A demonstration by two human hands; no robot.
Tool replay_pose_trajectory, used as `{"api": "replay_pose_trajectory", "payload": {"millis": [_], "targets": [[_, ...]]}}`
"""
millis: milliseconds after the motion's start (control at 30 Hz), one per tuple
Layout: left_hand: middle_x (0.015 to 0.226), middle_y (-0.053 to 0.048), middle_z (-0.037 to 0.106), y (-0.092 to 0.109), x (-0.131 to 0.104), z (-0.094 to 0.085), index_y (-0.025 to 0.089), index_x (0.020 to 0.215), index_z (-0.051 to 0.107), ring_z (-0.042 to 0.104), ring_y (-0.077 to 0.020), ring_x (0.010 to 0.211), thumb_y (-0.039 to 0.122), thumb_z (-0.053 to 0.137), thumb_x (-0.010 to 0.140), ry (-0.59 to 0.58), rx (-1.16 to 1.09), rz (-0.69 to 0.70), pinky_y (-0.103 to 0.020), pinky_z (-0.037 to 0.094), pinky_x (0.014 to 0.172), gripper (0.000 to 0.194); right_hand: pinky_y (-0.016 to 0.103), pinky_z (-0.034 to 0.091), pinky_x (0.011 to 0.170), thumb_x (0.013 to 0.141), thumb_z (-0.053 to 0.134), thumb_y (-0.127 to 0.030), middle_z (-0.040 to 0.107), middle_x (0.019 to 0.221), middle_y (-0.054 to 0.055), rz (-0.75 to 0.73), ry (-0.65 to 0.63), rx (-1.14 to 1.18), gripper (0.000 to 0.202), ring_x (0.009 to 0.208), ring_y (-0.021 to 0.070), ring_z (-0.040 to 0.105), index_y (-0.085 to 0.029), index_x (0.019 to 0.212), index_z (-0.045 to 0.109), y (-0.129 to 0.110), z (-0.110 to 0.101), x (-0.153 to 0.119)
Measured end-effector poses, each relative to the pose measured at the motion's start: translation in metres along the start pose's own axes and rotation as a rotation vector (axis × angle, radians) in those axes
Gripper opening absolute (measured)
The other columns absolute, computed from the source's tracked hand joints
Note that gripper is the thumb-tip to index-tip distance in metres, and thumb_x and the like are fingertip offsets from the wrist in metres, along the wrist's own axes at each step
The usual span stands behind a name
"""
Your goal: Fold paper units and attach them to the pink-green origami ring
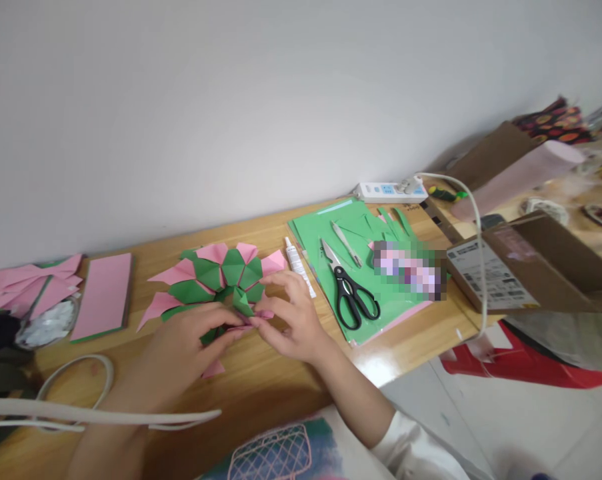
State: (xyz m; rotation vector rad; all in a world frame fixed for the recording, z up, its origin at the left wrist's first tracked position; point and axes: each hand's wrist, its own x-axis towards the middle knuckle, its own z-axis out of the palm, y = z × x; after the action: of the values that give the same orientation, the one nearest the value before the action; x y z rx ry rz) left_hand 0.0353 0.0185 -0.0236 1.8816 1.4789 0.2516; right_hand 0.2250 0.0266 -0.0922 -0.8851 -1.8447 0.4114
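A folded-paper flower (pixel 209 276) with green inner petals and pink pointed tips lies on the wooden table. Both hands are at its near edge. The fingers of my left hand (pixel 208 333) are closed on a folded part there, and my hand covers some of the near petals. My right hand (pixel 293 317) pinches the same spot with thumb and index finger, its other fingers bent above. Between the two hands a green paper fold (pixel 241 301) stands up. Just behind my right hand lies a white glue tube (pixel 299 267).
Scissors (pixel 348 293) and a utility knife (pixel 347 244) lie on green paper sheets (pixel 311 230). A pink paper stack (pixel 102 293) lies at left. A power strip (pixel 391 193) sits by the wall, its cable hanging before an open cardboard box (pixel 511 263). A white cable (pixel 101 412) crosses the lower left.
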Motion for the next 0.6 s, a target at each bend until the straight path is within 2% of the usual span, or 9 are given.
{"api": "replay_pose_trajectory", "payload": {"millis": [100, 267, 367, 500, 600], "targets": [[0.091, -0.002, 0.075, 0.0026, 0.0015, -0.0015, 0.027, 0.085, 0.072, 0.07, -0.0224, 0.082, 0.048, 0.046, 0.085, -0.033, 0.026, -0.022, -0.033, 0.057, 0.072, 0.033, 0.041, 0.046, 0.094, 0.086, 0.06, -0.025, 0.058, 0.111, 0.009, 0.006, 0.003, 0.007, 0.009, 0.109, 0.022, 0.055, -0.021, 0.078, 0.062, -0.0002, -0.0001, 0.0002], [0.091, -0.003, 0.076, 0.0057, 0.002, -0.0036, 0.026, 0.085, 0.072, 0.07, -0.0233, 0.085, 0.046, 0.043, 0.086, -0.037, 0.053, -0.02, -0.037, 0.056, 0.077, 0.035, 0.042, 0.044, 0.095, 0.086, 0.06, -0.025, 0.057, 0.113, 0.008, 0.024, -0.008, 0.023, 0.008, 0.11, 0.0224, 0.054, -0.021, 0.079, 0.062, 0.0002, -0.0004, -0.0007], [0.092, -0.003, 0.076, 0.006, 0.0006, -0.0036, 0.026, 0.085, 0.071, 0.071, -0.0225, 0.084, 0.046, 0.043, 0.087, -0.038, 0.044, -0.013, -0.035, 0.056, 0.076, 0.035, 0.042, 0.045, 0.095, 0.085, 0.06, -0.025, 0.057, 0.113, 0.009, 0.024, -0.01, 0.021, 0.007, 0.11, 0.0225, 0.054, -0.021, 0.079, 0.062, 0.0003, -0.0003, -0.0011], [0.092, -0.001, 0.075, 0.0062, -0.0003, -0.003, 0.026, 0.086, 0.071, 0.069, -0.0188, 0.067, 0.047, 0.044, 0.087, -0.054, 0.038, -0.043, -0.033, 0.056, 0.068, 0.034, 0.041, 0.045, 0.095, 0.086, 0.06, -0.025, 0.058, 0.113, 0.008, 0.02, 0.0, 0.012, 0.008, 0.109, 0.0222, 0.055, -0.021, 0.079, 0.062, -0.0001, -0.0002, -0.0005], [0.091, -0.002, 0.076, 0.0064, 0.0001, -0.003, 0.027, 0.084, 0.072, 0.071, -0.021, 0.075, 0.043, 0.045, 0.087, -0.015, 0.049, -0.008, -0.034, 0.056, 0.07, 0.032, 0.04, 0.045, 0.095, 0.085, 0.06, -0.024, 0.058, 0.111, 0.009, 0.01, 0.008, 0.003, 0.009, 0.109, 0.0221, 0.055, -0.02, 0.078, 0.062, -0.0001, -0.0002, -0.0001]]}}
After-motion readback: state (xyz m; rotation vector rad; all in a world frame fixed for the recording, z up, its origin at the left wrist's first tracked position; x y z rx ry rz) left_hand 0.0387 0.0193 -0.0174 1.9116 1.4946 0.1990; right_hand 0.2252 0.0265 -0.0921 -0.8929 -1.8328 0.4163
